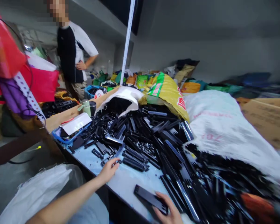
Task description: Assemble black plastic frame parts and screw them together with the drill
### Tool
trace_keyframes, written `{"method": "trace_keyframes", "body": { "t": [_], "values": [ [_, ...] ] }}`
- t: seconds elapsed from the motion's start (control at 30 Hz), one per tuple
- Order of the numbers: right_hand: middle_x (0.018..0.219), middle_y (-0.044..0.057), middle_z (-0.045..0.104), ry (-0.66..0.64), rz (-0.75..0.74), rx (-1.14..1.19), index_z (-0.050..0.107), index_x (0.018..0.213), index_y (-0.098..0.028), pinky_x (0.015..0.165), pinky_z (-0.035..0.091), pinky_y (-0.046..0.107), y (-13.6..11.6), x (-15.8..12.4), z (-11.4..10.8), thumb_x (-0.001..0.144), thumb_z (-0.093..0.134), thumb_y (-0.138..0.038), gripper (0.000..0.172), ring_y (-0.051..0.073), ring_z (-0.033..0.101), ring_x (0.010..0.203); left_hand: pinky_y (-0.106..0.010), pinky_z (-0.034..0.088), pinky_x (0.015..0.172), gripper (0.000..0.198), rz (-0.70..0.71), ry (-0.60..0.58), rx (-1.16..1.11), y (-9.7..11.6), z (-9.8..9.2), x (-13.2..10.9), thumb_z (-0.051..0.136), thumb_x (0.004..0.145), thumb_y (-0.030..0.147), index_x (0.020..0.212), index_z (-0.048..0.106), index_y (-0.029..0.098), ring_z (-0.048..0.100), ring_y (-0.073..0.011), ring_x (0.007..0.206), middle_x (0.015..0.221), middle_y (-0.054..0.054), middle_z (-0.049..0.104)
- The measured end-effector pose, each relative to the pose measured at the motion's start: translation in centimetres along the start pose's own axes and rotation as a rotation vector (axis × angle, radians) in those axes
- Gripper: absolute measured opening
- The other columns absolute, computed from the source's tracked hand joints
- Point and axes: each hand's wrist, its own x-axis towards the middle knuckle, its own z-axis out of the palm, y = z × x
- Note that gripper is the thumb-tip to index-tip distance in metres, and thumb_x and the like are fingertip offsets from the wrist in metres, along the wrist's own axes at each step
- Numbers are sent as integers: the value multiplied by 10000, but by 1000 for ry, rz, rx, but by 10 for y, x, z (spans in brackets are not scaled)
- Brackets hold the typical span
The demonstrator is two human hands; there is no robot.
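Note:
My left hand (109,170) reaches over the near side of the light blue tabletop (123,183), thumb and fingers pinched on a small black part (119,161). The part's exact kind is too small to tell. Lower right, my right hand (169,210) grips one end of a long, flat black plastic piece (149,197) with a dark grey face, held low over the table. Just beyond my left hand lie several black bars (134,163) side by side. A small heap of shiny metal bits (146,147) sits behind them, among loose black strips and comb-like pieces (102,147).
A white sack (224,121) and a yellow sack (166,91) spill black parts across the table. At the left edge stand a blue tray (67,140) and a pale green cup (86,109). A white metal post (127,43) rises behind. Another person (71,56) stands back left.

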Motion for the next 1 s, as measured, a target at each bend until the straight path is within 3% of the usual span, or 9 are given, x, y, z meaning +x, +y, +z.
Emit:
{"method": "trace_keyframes", "body": {
  "t": [0.07, 0.1, 0.17, 0.27, 0.37, 0.5, 0.67, 0.8, 1.0],
  "values": [
    [901, 55, 675, -136, -19, -281, 688, 925, -534, 850, 476, 577, -14, -8, -1, 534, 760, -449, 407, 375, 623, 911, -253, 414, 498, 416, -1, -17, 1, 3, -1, -2, 506, 822, 370, 1133, 640, 130, 468, -97, 478, 718, -24, 580],
    [973, 50, 672, -164, -37, -376, 661, 1037, -528, 902, 437, 599, -23, -8, 6, 570, 748, -465, 479, 386, 601, 976, -243, 406, 484, 420, 1, -40, -1, 5, 0, -2, 506, 833, 383, 1138, 641, 128, 464, -94, 471, 692, -19, 573],
    [959, 69, 659, -193, -55, -404, 672, 1099, -430, 934, 406, 603, -38, -2, 30, 697, 659, -479, 406, 371, 597, 989, -216, 388, 457, 442, 3, -108, -6, 7, 7, -3, 501, 854, 404, 1166, 629, 119, 456, -82, 459, 653, -8, 556],
    [1044, 89, 610, -142, 77, -117, 542, 1305, -294, 818, 515, 473, -53, 17, 67, 847, 494, -495, 503, 254, 626, 872, -181, 373, 434, 461, 20, -195, -22, 11, 23, -8, 492, 875, 414, 1221, 596, 127, 460, -58, 461, 712, -13, 572],
    [897, 49, 607, -194, 271, 273, 297, 1460, -270, 586, 540, 318, -68, 32, 86, 891, 422, -526, 636, 143, 596, 626, -169, 371, 416, 456, 30, -224, -49, 17, 35, -15, 492, 885, 388, 1269, 562, 153, 456, -31, 450, 876, -43, 599],
    [846, 11, 610, -316, 265, 479, 279, 1466, -285, 545, 520, 247, -83, 38, 88, 862, 504, -511, 683, 110, 575, 604, -199, 456, 524, 433, 153, -179, 39, 26, 35, -18, 518, 878, 320, 1281, 557, 167, 523, -63, 555, 995, -74, 609],
    [1113, 51, 599, -322, 81, 276, 435, 1396, -271, 565, 510, 225, -84, 41, 73, 850, 561, -440, 585, 76, 547, 629, -320, 481, 849, 379, 408, -152, 298, 33, 23, -16, 469, 917, 300, 1258, 584, 180, 590, -183, 919, 994, -89, 620],
    [1240, 82, 551, -303, -46, 107, 482, 1368, -263, 632, 524, 247, -84, 42, 69, 835, 602, -411, 566, 130, 578, 789, -309, 481, 850, 380, 486, -128, 359, 35, 26, -18, 437, 938, 307, 1268, 574, 178, 590, -179, 928, 975, -89, 607],
    [1189, 83, 572, -129, -25, 147, 429, 1407, -258, 683, 531, 296, -87, 28, 97, 868, 535, -467, 589, 149, 588, 775, -294, 487, 805, 374, 552, 91, 226, 38, 43, -22, 389, 962, 297, 1240, 592, 150, 579, -156, 870, 967, -103, 610]
  ]
}}
